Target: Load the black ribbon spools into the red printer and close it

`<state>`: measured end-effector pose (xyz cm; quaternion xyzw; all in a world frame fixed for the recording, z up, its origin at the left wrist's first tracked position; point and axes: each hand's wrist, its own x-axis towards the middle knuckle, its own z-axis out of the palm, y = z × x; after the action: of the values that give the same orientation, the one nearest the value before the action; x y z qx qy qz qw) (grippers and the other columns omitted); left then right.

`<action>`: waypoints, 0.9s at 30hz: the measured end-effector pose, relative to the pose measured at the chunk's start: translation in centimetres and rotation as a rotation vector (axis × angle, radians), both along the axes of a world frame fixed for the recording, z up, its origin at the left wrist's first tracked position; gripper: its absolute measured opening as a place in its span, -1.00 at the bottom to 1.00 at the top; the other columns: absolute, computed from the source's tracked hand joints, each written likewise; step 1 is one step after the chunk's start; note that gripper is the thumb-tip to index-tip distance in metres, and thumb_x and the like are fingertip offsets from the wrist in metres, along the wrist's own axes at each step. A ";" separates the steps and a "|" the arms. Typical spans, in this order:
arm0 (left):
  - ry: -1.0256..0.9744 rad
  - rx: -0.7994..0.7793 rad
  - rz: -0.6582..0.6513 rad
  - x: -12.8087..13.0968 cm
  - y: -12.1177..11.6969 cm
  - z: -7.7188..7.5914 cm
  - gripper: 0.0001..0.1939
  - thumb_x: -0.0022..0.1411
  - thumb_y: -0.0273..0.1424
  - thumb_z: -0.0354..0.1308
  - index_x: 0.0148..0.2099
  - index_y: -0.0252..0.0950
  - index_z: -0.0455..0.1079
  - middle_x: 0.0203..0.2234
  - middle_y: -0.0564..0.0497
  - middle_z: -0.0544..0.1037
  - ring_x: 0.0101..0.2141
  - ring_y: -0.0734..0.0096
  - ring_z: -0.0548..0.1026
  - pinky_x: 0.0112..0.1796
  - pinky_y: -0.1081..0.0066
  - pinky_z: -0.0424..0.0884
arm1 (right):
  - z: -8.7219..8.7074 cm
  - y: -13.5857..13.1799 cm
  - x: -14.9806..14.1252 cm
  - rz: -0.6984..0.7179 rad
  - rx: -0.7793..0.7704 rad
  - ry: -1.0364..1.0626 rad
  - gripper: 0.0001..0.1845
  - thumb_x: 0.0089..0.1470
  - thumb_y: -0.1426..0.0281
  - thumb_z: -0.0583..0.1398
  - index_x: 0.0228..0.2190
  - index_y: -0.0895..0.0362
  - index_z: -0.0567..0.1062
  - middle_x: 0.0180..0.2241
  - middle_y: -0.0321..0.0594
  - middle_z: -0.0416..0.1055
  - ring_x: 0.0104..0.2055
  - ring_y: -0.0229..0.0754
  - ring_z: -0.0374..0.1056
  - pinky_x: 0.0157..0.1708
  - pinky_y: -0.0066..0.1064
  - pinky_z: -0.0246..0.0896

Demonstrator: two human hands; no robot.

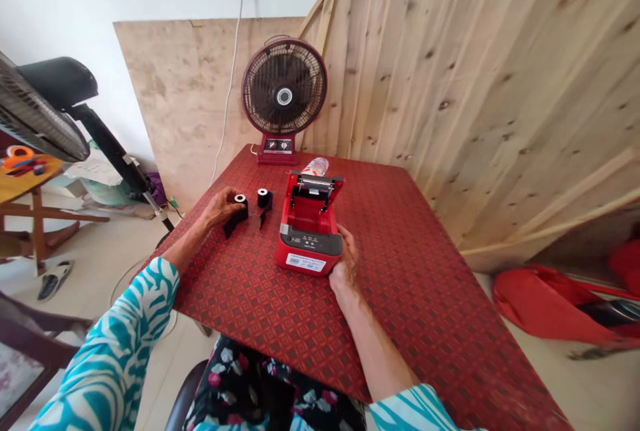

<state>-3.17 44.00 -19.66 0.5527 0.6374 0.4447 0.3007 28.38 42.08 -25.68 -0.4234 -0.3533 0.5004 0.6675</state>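
Observation:
A red and black label printer [310, 242] sits on the table in front of me with its lid raised. I see the red inside of its open bay, and a white sticker is on its front. My right hand [346, 263] is closed around the printer's right side, some fingers hidden behind it. To the left, my left hand [221, 207] pinches a black ribbon roll [241, 207] with a white core, its loose end trailing over the tabletop. Beside it stands a second black ribbon roll [263, 199], untouched, with a short tail hanging forward.
A clear plastic bottle [316, 167] lies behind the printer. At the table's [400, 271] back edge stands a dark red fan [284, 96]. Another fan [45, 111] is on the left, and a wooden panel [480, 84] leans along the right.

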 end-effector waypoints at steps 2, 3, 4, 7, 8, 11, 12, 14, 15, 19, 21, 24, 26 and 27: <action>0.030 -0.015 -0.032 -0.4 -0.1 0.6 -0.50 -0.22 -0.18 0.33 -0.21 -0.31 0.38 -0.37 0.00 0.53 -0.33 0.34 0.48 -0.22 0.35 0.38 | 0.1 0.0 -0.1 -0.002 -0.034 0.040 -0.41 -0.17 0.03 0.29 -0.14 0.12 0.51 -0.28 -0.23 0.51 -0.34 -0.22 0.36 -0.32 -0.38 0.24; 0.033 -0.012 -0.037 -0.5 -0.1 1.1 -0.48 -0.18 -0.16 0.32 -0.17 -0.32 0.40 -0.33 -0.03 0.55 -0.29 0.31 0.49 -0.19 0.34 0.39 | 0.1 0.0 -0.1 -0.003 -0.041 0.046 -0.41 -0.18 0.03 0.29 -0.15 0.12 0.51 -0.27 -0.23 0.51 -0.33 -0.21 0.36 -0.30 -0.37 0.25; 0.035 0.003 -0.033 -0.5 0.0 1.7 -0.47 -0.13 -0.13 0.30 -0.13 -0.32 0.42 -0.28 -0.06 0.57 -0.25 0.29 0.50 -0.15 0.33 0.39 | 0.1 0.0 -0.1 -0.003 -0.036 0.034 -0.42 -0.16 0.02 0.28 -0.15 0.12 0.51 -0.26 -0.22 0.51 -0.32 -0.20 0.37 -0.29 -0.36 0.25; 0.077 0.054 -0.041 0.1 1.0 3.2 -0.52 -0.02 -0.10 0.23 -0.11 -0.31 0.46 -0.15 -0.12 0.58 -0.12 0.22 0.51 -0.06 0.31 0.38 | 0.1 0.0 -0.1 0.007 -0.022 -0.008 -0.44 -0.09 0.00 0.24 -0.14 0.11 0.51 -0.26 -0.20 0.52 -0.29 -0.17 0.38 -0.27 -0.33 0.26; 0.128 0.036 -0.069 0.5 1.6 3.6 -0.55 -0.02 -0.14 0.23 -0.13 -0.30 0.47 -0.15 -0.12 0.59 -0.10 0.20 0.51 -0.05 0.32 0.39 | 0.1 0.0 -0.1 0.007 -0.023 -0.011 -0.44 -0.09 0.00 0.24 -0.14 0.11 0.51 -0.26 -0.20 0.52 -0.29 -0.17 0.39 -0.26 -0.33 0.25; 0.293 -0.080 -0.163 2.0 3.7 4.1 -0.67 -0.15 -0.31 0.29 -0.25 -0.27 0.50 -0.28 -0.05 0.61 -0.16 0.18 0.53 -0.14 0.36 0.40 | 0.2 -0.1 -0.1 0.005 -0.043 0.027 -0.42 -0.13 0.00 0.27 -0.14 0.12 0.51 -0.24 -0.20 0.52 -0.26 -0.16 0.39 -0.24 -0.33 0.26; 0.323 -0.107 -0.182 2.5 4.3 4.2 -0.70 -0.19 -0.36 0.30 -0.30 -0.26 0.50 -0.35 -0.01 0.60 -0.21 0.19 0.53 -0.18 0.38 0.40 | 0.2 -0.1 -0.1 0.008 -0.048 0.041 -0.40 -0.15 0.00 0.28 -0.14 0.12 0.51 -0.22 -0.19 0.52 -0.24 -0.15 0.40 -0.22 -0.32 0.26; 0.340 -0.131 -0.202 3.4 5.2 4.2 -0.75 -0.24 -0.42 0.29 -0.36 -0.24 0.49 -0.46 0.05 0.57 -0.29 0.23 0.52 -0.25 0.42 0.39 | 0.4 -0.2 -0.1 0.010 -0.047 0.057 -0.40 -0.16 0.00 0.29 -0.15 0.13 0.51 -0.18 -0.18 0.52 -0.18 -0.13 0.40 -0.16 -0.30 0.25; 0.346 -0.140 -0.210 3.7 5.5 4.2 -0.77 -0.24 -0.43 0.29 -0.38 -0.24 0.48 -0.50 0.07 0.56 -0.32 0.25 0.52 -0.28 0.43 0.38 | 0.5 -0.3 -0.1 0.015 -0.043 0.057 -0.40 -0.16 0.00 0.29 -0.15 0.13 0.51 -0.17 -0.17 0.52 -0.16 -0.13 0.40 -0.14 -0.30 0.25; 0.373 -0.150 -0.234 4.2 5.3 4.8 -0.81 -0.19 -0.40 0.26 -0.39 -0.25 0.46 -0.51 0.06 0.54 -0.41 0.33 0.47 -0.34 0.42 0.33 | 0.6 -0.4 -0.2 0.037 -0.030 0.041 -0.43 -0.08 0.02 0.26 -0.11 0.13 0.51 -0.17 -0.17 0.52 -0.16 -0.12 0.40 -0.13 -0.28 0.25; 0.344 -0.120 -0.234 4.1 4.7 5.4 -0.78 -0.16 -0.35 0.26 -0.36 -0.27 0.44 -0.49 0.05 0.53 -0.42 0.36 0.46 -0.34 0.42 0.32 | 0.5 -0.4 -0.2 0.032 -0.022 0.029 -0.45 -0.06 0.04 0.25 -0.10 0.13 0.51 -0.14 -0.17 0.52 -0.13 -0.12 0.40 -0.11 -0.27 0.24; 0.146 0.005 -0.226 3.9 3.0 6.9 -0.69 -0.14 -0.28 0.28 -0.31 -0.30 0.38 -0.46 0.05 0.52 -0.38 0.38 0.46 -0.30 0.43 0.35 | 0.4 -0.2 -0.3 0.028 -0.010 0.021 -0.46 -0.06 0.06 0.25 -0.11 0.14 0.52 -0.12 -0.15 0.51 -0.10 -0.10 0.39 -0.08 -0.27 0.24; -0.008 0.100 -0.235 3.9 1.4 8.1 -0.65 -0.13 -0.27 0.31 -0.28 -0.31 0.35 -0.43 0.07 0.50 -0.37 0.43 0.46 -0.28 0.45 0.36 | 0.2 0.0 -0.4 0.028 -0.001 0.023 -0.47 -0.06 0.06 0.25 -0.12 0.13 0.52 -0.10 -0.15 0.51 -0.09 -0.10 0.38 -0.08 -0.27 0.24; -0.063 0.128 -0.248 4.1 0.6 8.7 -0.63 -0.10 -0.26 0.33 -0.26 -0.31 0.35 -0.42 0.07 0.50 -0.39 0.46 0.45 -0.30 0.47 0.36 | 0.2 0.1 -0.4 0.026 0.005 0.024 -0.47 -0.06 0.05 0.25 -0.12 0.13 0.53 -0.10 -0.15 0.51 -0.08 -0.09 0.37 -0.08 -0.27 0.24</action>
<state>0.92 44.56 -10.95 0.6312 0.5246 0.4610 0.3374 27.94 42.15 -25.48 -0.4108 -0.3520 0.5134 0.6662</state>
